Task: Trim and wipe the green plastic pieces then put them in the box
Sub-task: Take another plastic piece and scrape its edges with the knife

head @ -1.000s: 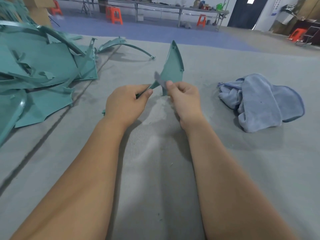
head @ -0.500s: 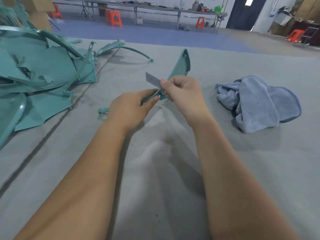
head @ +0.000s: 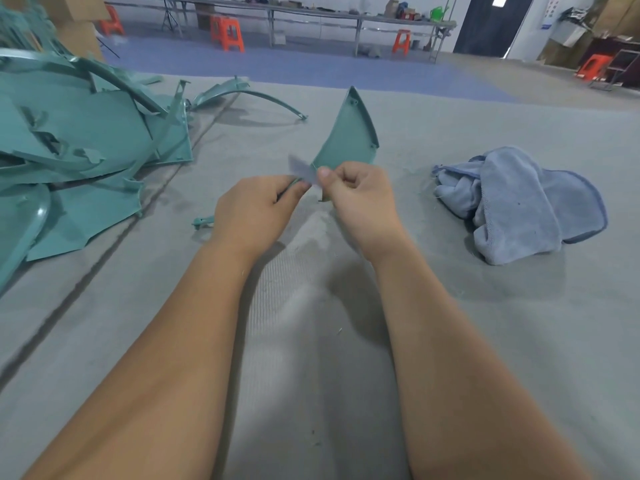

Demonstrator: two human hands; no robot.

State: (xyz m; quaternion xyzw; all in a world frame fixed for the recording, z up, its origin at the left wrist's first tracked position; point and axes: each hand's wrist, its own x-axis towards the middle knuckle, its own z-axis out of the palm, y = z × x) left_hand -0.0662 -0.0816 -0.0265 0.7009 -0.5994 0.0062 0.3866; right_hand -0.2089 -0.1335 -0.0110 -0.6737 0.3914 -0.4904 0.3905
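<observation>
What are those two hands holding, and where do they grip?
Left hand grips the green plastic piece at its narrow lower end; right hand pinches a thin grey blade at one end.

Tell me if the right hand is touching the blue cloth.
Apart. The head view shows bare grey table between the right hand, which pinches a thin blade, and the blue cloth.

I'm seeing the left hand (head: 258, 211) covering the lower end of the green plastic piece (head: 348, 140), and the thin grey blade (head: 303, 169) beside the right hand (head: 360, 199) is blurring. Left of the hands, the green pile (head: 69, 150) is running off the edge.
</observation>
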